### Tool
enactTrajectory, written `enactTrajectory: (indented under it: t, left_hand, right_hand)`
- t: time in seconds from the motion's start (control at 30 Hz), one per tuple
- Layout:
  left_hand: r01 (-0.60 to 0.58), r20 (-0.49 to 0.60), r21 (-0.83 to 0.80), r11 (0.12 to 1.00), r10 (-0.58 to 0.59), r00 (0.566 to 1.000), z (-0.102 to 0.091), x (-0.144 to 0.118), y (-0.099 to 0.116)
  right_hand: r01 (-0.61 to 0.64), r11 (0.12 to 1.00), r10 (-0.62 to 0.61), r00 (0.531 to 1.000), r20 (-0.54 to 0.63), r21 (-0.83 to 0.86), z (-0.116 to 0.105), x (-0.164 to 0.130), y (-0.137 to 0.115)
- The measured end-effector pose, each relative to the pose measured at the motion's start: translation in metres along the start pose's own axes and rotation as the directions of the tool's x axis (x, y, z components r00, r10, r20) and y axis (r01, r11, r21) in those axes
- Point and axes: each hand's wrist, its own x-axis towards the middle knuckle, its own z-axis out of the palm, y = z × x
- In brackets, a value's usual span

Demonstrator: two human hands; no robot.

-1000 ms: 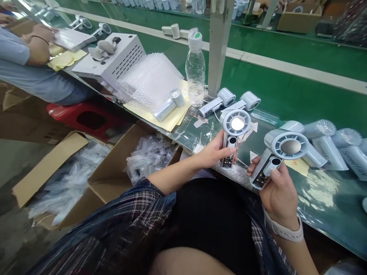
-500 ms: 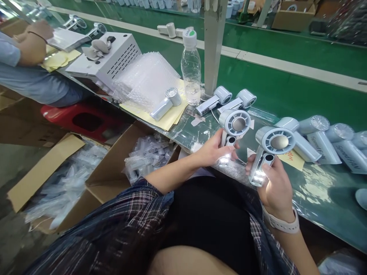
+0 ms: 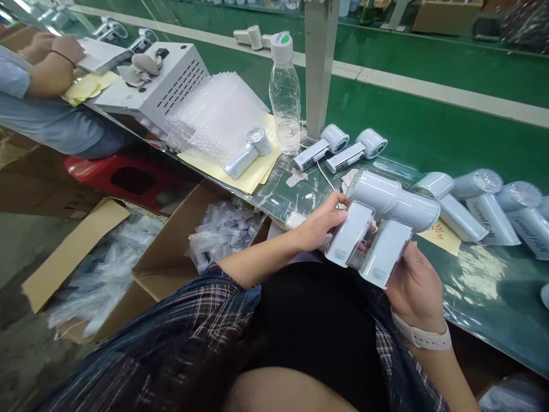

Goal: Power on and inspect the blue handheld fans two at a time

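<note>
My left hand (image 3: 319,224) grips a pale blue handheld fan (image 3: 363,214) by its handle. My right hand (image 3: 415,289) grips a second handheld fan (image 3: 398,237) the same way. Both fans are turned side-on and held close together, side by side, above the near edge of the green bench (image 3: 472,286). Their round heads point to the right, so the front grilles are hidden from me. A white watch band (image 3: 422,337) sits on my right wrist.
More fans (image 3: 476,209) lie in a row at the right, and two fans (image 3: 343,150) lie by a post. A water bottle (image 3: 284,97), bubble bags (image 3: 218,114) and a white metal box (image 3: 160,86) stand left. An open carton (image 3: 171,257) sits below. Another person's arm (image 3: 47,68) is far left.
Both fans have been turned from facing me to side-on and brought together. The lights on their handles, lit half a second ago, no longer show.
</note>
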Motion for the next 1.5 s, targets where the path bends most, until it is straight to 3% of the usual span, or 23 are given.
enactTrajectory:
  t: [0.27,0.4,0.57,0.73,0.97,1.1,1.2,1.33,1.5]
  left_hand:
    - [-0.015,0.046,0.064,0.998,0.012,0.999,0.016,-0.018,0.024]
    - [-0.014,0.004,-0.008,1.0,0.014,1.0,0.018,-0.011,0.022]
    - [0.117,0.055,-0.097,0.988,-0.112,0.992,0.02,-0.004,0.016]
    - [0.066,-0.066,-0.101,0.993,-0.073,0.995,0.016,-0.005,0.007]
    - [0.076,0.03,-0.145,0.986,-0.072,0.997,0.011,-0.009,0.016]
    - [0.016,0.093,-0.03,0.999,-0.013,0.996,0.009,-0.009,0.021]
    - [0.021,0.045,0.068,0.997,-0.024,0.999,0.007,-0.006,0.018]
    - [0.082,-0.018,0.061,0.995,-0.081,0.997,0.005,-0.002,0.013]
    - [0.093,-0.056,0.054,0.994,-0.09,0.994,0.005,-0.002,0.015]
  right_hand:
    - [0.139,0.99,-0.138,0.988,0.071,-0.006,0.004,-0.014,-0.015]
    - [0.074,0.997,-0.077,0.994,0.08,0.035,0.009,-0.007,-0.018]
    - [-0.021,0.996,0.008,0.991,0.136,0.091,0.015,-0.005,-0.02]
    - [0.016,0.995,-0.034,0.98,0.194,0.094,0.016,-0.008,-0.021]
    - [0.142,0.979,-0.146,0.989,0.02,0.15,0.014,-0.008,-0.024]
    - [0.246,0.962,-0.237,0.968,-0.086,0.122,0.008,-0.005,-0.02]
    - [0.257,0.963,-0.243,0.959,-0.149,0.086,0.008,-0.004,-0.015]
    - [0.216,0.976,-0.204,0.958,-0.199,0.037,0.014,-0.004,-0.011]
    - [0.173,0.983,-0.161,0.973,-0.165,0.059,0.017,-0.004,-0.008]
